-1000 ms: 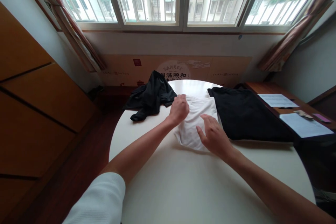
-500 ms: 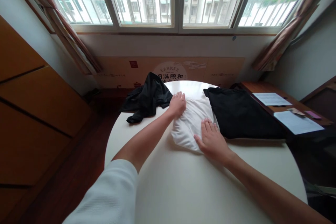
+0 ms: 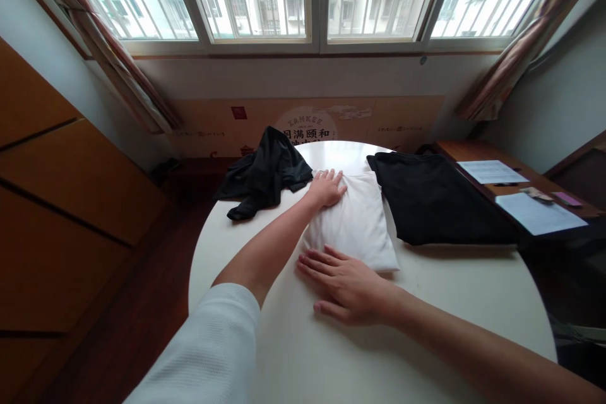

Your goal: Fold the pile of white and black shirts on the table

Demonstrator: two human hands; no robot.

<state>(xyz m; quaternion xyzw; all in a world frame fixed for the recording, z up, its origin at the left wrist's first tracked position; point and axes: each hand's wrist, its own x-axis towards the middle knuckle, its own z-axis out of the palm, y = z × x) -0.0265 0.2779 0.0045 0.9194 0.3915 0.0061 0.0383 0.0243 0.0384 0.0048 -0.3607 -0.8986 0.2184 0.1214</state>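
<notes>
A folded white garment lies flat in the middle of the round white table; its exact kind does not show. My left hand rests on its far left corner with the fingers spread. Along the near edge of the cloth lies my right hand, palm down, fingers stretched to the left and thumb apart. Its fingertips touch the garment's near left corner. To the right sits a folded black garment. A crumpled black garment is heaped at the left, just beyond my left hand.
Behind the table's right side stands a brown wooden desk with papers and a small pink item on it. A printed board leans below the barred window. Wooden cabinet doors line the left.
My right hand has moved left and nearer, from the garment's right side to its near edge. My left hand has shifted slightly right. The white cloth's near right corner now lies flat and squared.
</notes>
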